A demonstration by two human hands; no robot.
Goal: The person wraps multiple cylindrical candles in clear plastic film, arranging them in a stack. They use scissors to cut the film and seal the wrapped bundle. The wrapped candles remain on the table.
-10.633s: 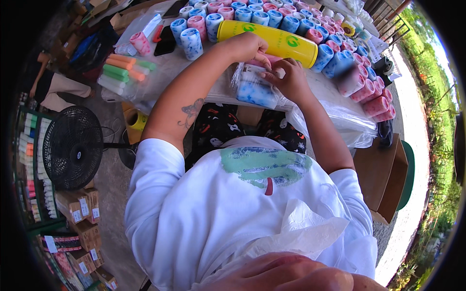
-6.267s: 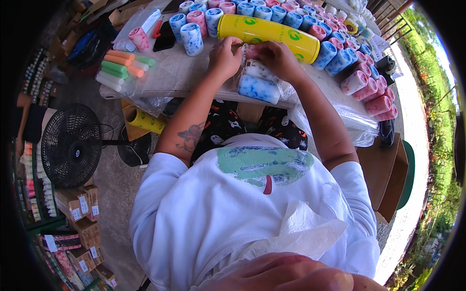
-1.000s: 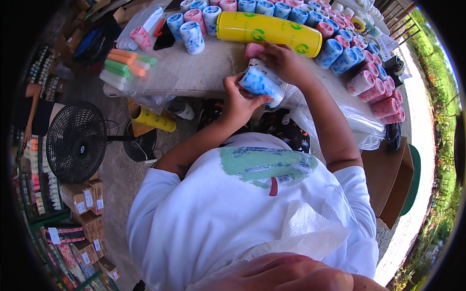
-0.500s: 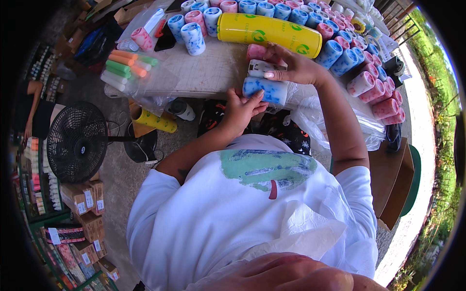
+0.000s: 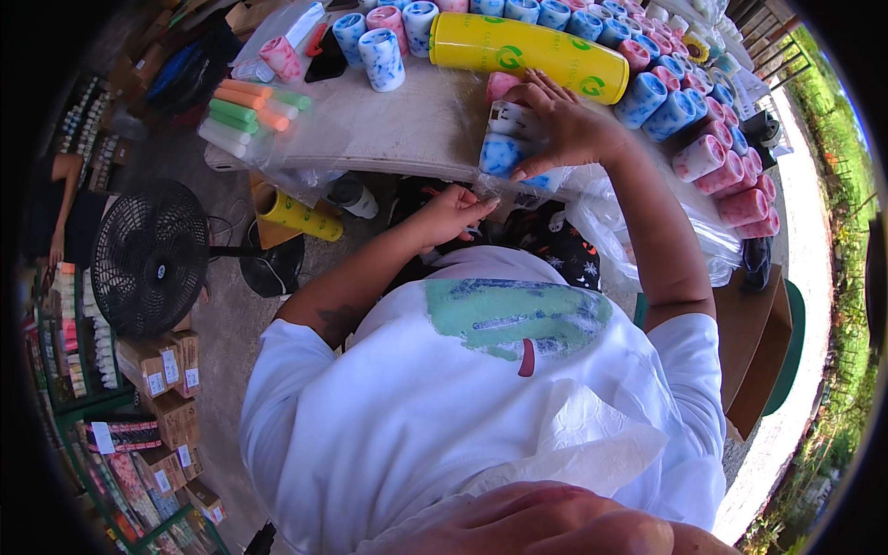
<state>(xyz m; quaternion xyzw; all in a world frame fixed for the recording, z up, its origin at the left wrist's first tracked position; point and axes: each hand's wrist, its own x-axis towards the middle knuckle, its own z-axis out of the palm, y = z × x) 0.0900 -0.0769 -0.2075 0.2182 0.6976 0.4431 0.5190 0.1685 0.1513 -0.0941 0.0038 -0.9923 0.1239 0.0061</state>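
Observation:
My right hand point(image 5: 560, 125) is closed around a bundle on the table's front edge, made of a blue marbled cylinder point(image 5: 501, 154), a dark-flecked white one point(image 5: 509, 117) and a pink one point(image 5: 502, 85). My left hand point(image 5: 453, 213) is just below the bundle, in front of the table, thumb and fingers pinched together; what they hold, possibly thin clear film, is too small to make out. A big yellow roll of wrap point(image 5: 527, 51) lies behind the bundle. Clear plastic point(image 5: 638, 240) hangs at the right front of the table point(image 5: 370, 139).
Several marbled cylinders point(image 5: 666, 116) crowd the table's back and right. Pastel sticks point(image 5: 236, 116) and a black phone point(image 5: 326, 65) lie left. Below are a second yellow roll point(image 5: 301, 215), a black fan point(image 5: 151, 254), stacked boxes point(image 5: 171, 407) and an open carton point(image 5: 745, 351). Another person's arm point(image 5: 63, 203) shows far left.
My left hand has left the blue cylinder and moved down toward me. My right hand has spread its grip over the bundle, which sits slightly farther right in the picture.

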